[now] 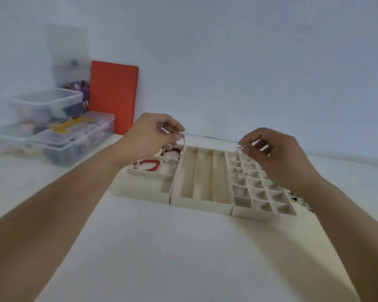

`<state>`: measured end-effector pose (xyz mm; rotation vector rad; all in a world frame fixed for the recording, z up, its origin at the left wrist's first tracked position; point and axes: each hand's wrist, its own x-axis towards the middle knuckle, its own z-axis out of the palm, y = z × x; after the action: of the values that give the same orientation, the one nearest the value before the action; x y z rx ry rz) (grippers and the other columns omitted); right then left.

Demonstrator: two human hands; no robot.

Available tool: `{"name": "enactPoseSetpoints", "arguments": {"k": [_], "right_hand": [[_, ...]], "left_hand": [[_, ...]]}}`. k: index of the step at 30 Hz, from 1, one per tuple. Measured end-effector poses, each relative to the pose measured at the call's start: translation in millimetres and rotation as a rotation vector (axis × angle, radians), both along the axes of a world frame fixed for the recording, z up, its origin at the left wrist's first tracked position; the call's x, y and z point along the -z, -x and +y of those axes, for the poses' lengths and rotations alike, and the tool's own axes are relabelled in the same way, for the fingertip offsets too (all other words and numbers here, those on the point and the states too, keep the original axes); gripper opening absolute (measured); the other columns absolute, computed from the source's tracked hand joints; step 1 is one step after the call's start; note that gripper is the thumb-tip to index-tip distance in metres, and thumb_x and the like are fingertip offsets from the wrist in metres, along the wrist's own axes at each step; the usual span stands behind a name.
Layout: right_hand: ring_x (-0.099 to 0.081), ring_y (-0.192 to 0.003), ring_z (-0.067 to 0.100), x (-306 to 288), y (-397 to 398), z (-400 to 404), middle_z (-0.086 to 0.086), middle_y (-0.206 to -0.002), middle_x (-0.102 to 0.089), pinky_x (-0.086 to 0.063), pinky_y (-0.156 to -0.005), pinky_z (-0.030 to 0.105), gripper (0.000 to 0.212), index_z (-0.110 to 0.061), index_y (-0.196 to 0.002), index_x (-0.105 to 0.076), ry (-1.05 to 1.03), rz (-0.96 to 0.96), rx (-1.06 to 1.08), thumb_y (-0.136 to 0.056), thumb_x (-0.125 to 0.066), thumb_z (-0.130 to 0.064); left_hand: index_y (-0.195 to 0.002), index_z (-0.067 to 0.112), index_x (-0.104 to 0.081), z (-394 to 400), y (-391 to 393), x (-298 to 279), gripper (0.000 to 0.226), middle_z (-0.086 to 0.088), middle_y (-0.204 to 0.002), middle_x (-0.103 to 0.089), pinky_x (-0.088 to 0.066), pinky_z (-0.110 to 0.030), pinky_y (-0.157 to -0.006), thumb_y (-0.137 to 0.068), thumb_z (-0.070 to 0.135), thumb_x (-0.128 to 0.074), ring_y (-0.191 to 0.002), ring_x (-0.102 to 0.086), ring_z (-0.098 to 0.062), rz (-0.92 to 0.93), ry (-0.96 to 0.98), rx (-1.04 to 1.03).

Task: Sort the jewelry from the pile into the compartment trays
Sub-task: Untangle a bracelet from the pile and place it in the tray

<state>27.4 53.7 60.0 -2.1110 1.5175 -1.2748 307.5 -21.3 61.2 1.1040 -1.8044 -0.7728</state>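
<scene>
On a white tabletop, we stretch what seems a thin chain between both hands' pinching fingers above cream compartment trays; few compartments filled, most empty.

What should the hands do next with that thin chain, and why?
Probably lower the chain into one long slot of the middle tray. The left hand and right hand pinch its ends, stretched above that tray, whose long slots look empty and would suit its length.
</scene>
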Motion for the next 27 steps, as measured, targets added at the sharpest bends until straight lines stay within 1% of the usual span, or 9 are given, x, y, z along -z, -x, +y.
{"name": "enactPoseSetpoints", "arguments": {"k": [3, 6, 9, 13, 17, 19, 21, 24, 27], "right_hand": [[-0.061, -0.075, 0.005, 2, -57, -18, -0.018, -0.088, -0.069, -0.048, -0.065, 0.014, 0.018, -0.027, -0.09, -0.072, 0.007, 0.053, -0.117, -0.093, -0.07, -0.01], [-0.062, -0.077, 0.008, 5, -100, -34, -0.013, -0.09, -0.071, -0.049, -0.068, 0.017, 0.02, -0.027, -0.092, -0.072, 0.01, 0.1, -0.204, -0.092, -0.069, -0.007], [-0.064, -0.073, 0.005, 5, -131, -45, -0.013, -0.088, -0.07, -0.051, -0.068, 0.017, 0.02, -0.027, -0.093, -0.072, -0.027, 0.131, -0.252, -0.092, -0.069, -0.008], [-0.063, -0.072, 0.004, 15, -155, -53, -0.016, -0.084, -0.07, -0.048, -0.067, 0.014, 0.018, -0.028, -0.092, -0.073, -0.065, 0.171, -0.297, -0.09, -0.071, -0.01], [-0.063, -0.075, 0.007, 26, -161, -60, -0.017, -0.086, -0.071, -0.053, -0.073, 0.026, 0.019, -0.031, -0.091, -0.073, -0.112, 0.203, -0.298, -0.09, -0.072, -0.013], [-0.061, -0.07, 0.004, 27, -160, -61, -0.014, -0.084, -0.072, -0.051, -0.071, 0.021, 0.02, -0.028, -0.091, -0.073, -0.126, 0.176, -0.303, -0.089, -0.072, -0.008], [-0.059, -0.067, 0.001, 27, -159, -61, -0.013, -0.081, -0.071, -0.048, -0.067, 0.014, 0.019, -0.023, -0.093, -0.074, -0.139, 0.151, -0.297, -0.089, -0.073, -0.005], [-0.059, -0.068, 0.0, 28, -156, -63, -0.017, -0.079, -0.069, -0.048, -0.067, 0.012, 0.017, -0.023, -0.095, -0.074, -0.145, 0.153, -0.273, -0.088, -0.074, -0.008], [-0.059, -0.069, -0.001, 27, -155, -64, -0.02, -0.077, -0.068, -0.044, -0.067, 0.009, 0.015, -0.025, -0.094, -0.074, -0.142, 0.176, -0.262, -0.088, -0.074, -0.011]], "left_hand": [[-0.094, 0.015, -0.075, -4, -32, 6, 0.014, -0.007, -0.088, -0.076, -0.059, -0.037, -0.074, -0.088, 0.002, -0.074, -0.076, -0.072, -0.024, -0.033, -0.029, -0.023], [-0.097, 0.01, -0.074, -7, -52, 11, 0.014, -0.009, -0.087, -0.075, -0.059, -0.045, -0.075, -0.086, 0.001, -0.075, -0.07, -0.071, -0.018, -0.09, -0.058, 0.0], [-0.1, 0.01, -0.075, -12, -68, 15, 0.017, -0.007, -0.089, -0.076, -0.059, -0.038, -0.075, -0.085, 0.001, -0.076, -0.074, -0.071, -0.023, -0.196, -0.095, 0.045], [-0.097, 0.014, -0.073, -21, -80, 18, 0.017, -0.005, -0.087, -0.075, -0.062, -0.03, -0.069, -0.086, 0.001, -0.075, -0.069, -0.071, -0.017, -0.33, -0.186, 0.142], [-0.096, 0.014, -0.072, -28, -86, 21, 0.018, -0.006, -0.092, -0.074, -0.06, -0.027, -0.066, -0.086, 0.0, -0.074, -0.065, -0.071, -0.01, -0.431, -0.256, 0.165], [-0.096, 0.017, -0.073, -30, -88, 24, 0.018, -0.005, -0.092, -0.073, -0.057, -0.022, -0.062, -0.087, 0.001, -0.074, -0.064, -0.068, -0.007, -0.512, -0.272, 0.164], [-0.097, 0.02, -0.074, -31, -90, 26, 0.02, 0.001, -0.086, -0.074, -0.052, -0.018, -0.061, -0.086, 0.003, -0.072, -0.066, -0.065, -0.006, -0.613, -0.258, 0.147], [-0.099, 0.023, -0.074, -31, -91, 27, 0.021, 0.007, -0.085, -0.075, -0.051, -0.021, -0.071, -0.087, 0.006, -0.072, -0.072, -0.066, -0.005, -0.702, -0.255, 0.106], [-0.097, 0.026, -0.076, -30, -89, 26, 0.018, 0.01, -0.085, -0.073, -0.049, -0.021, -0.07, -0.086, 0.011, -0.074, -0.078, -0.066, -0.005, -0.747, -0.249, 0.062]]}}
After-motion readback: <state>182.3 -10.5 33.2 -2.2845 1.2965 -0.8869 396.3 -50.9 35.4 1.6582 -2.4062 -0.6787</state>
